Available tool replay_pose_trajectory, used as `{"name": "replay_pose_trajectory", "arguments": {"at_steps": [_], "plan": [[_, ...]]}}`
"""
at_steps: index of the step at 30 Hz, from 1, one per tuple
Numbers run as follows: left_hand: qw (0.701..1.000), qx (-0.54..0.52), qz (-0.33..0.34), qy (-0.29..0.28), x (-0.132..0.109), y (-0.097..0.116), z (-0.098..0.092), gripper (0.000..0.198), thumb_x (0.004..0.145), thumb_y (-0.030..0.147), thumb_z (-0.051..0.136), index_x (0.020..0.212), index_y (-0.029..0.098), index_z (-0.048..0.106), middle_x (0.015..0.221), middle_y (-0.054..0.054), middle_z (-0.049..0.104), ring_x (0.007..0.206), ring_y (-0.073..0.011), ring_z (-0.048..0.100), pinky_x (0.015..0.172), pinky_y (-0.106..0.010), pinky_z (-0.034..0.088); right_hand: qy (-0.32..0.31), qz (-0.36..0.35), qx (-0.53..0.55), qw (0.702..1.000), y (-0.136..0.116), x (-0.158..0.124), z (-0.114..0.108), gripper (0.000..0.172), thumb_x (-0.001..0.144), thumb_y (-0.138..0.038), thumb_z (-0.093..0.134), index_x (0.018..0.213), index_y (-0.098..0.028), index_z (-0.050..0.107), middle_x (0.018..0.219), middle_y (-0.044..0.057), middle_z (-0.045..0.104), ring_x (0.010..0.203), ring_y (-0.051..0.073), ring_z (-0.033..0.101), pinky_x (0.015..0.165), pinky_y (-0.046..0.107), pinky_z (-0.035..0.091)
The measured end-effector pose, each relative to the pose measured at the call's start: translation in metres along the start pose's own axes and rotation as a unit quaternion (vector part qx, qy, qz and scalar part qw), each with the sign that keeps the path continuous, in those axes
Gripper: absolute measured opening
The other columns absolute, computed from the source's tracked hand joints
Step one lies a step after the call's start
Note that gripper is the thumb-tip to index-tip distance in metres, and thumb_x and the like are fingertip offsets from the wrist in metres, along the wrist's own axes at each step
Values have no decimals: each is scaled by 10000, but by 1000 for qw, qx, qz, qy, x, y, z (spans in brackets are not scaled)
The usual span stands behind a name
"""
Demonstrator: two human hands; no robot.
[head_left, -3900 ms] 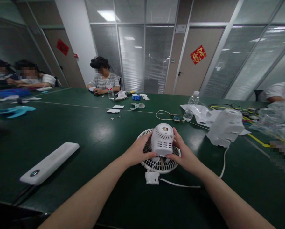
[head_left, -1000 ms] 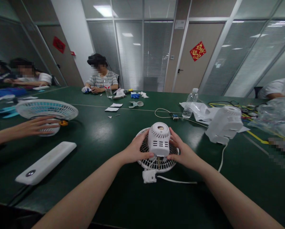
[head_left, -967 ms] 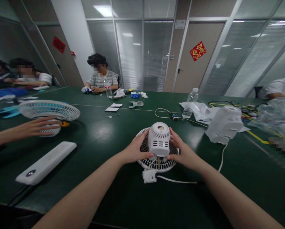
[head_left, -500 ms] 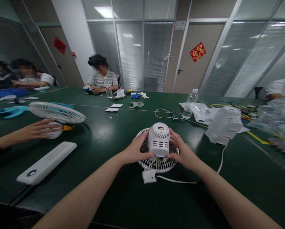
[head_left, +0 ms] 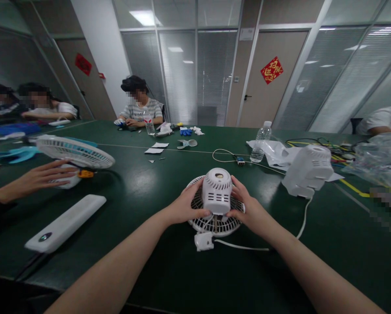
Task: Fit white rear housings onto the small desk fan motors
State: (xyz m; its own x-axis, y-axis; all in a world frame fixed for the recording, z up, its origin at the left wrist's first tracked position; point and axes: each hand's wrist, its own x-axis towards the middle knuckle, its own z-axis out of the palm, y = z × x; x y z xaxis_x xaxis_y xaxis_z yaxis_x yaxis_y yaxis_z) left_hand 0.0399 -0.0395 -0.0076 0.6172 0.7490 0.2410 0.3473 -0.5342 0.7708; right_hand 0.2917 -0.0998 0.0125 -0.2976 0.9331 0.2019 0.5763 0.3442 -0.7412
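A small white fan lies face down on the green table (head_left: pixel 156 187). Its round grille (head_left: pixel 211 224) rests on the table and the white motor housing (head_left: pixel 217 191) stands on top. My left hand (head_left: pixel 184 207) grips the housing's left side, fingers curled round it. My right hand (head_left: pixel 249 208) grips the right side. A white switch block (head_left: pixel 203 241) lies just in front of the grille, with a white cord (head_left: pixel 248 248) running off to the right.
A co-worker's hand (head_left: pixel 40 176) at the left holds another fan with a tilted white grille (head_left: pixel 74 151). A long white bar (head_left: pixel 66 222) lies front left. A white fan base (head_left: pixel 308 171), a water bottle (head_left: pixel 261 144), plastic bags and cables sit right. Other people sit around the table.
The co-worker's hand brought a fan into view at the left and has tilted and shifted it. My hands stay on the motor housing, almost unmoved.
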Motion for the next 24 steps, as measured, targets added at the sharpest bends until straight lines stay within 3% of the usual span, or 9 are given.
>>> {"name": "replay_pose_trajectory", "arguments": {"at_steps": [9,18,24], "plan": [[1000,-23,16,-2,1,-11,0,996,669,480,735,1469,252,188,1507,-135,295,1371,-384,288,1098,-610,256,9,-2,-17,1000,3,0,10,961,809,-162,646,1490,-366,-1,1469,64,390,1326,274,406,1106,545,301],[1000,-1,2,4,1,-4,0,1013,652,454,756,1469,254,190,1498,-152,302,1363,-377,309,1093,-612,263,-19,7,30,999,-3,-1,-3,988,770,-249,717,1494,-320,48,1382,92,501,1284,293,460,1088,561,325],[1000,-7,10,6,2,-4,-1,944,692,468,724,1461,243,225,1493,-147,325,1357,-365,329,1093,-591,279,-30,24,5,999,-9,-4,-6,1069,750,-316,734,1493,-340,-34,1454,115,399,1303,317,430,1074,582,327]]}}
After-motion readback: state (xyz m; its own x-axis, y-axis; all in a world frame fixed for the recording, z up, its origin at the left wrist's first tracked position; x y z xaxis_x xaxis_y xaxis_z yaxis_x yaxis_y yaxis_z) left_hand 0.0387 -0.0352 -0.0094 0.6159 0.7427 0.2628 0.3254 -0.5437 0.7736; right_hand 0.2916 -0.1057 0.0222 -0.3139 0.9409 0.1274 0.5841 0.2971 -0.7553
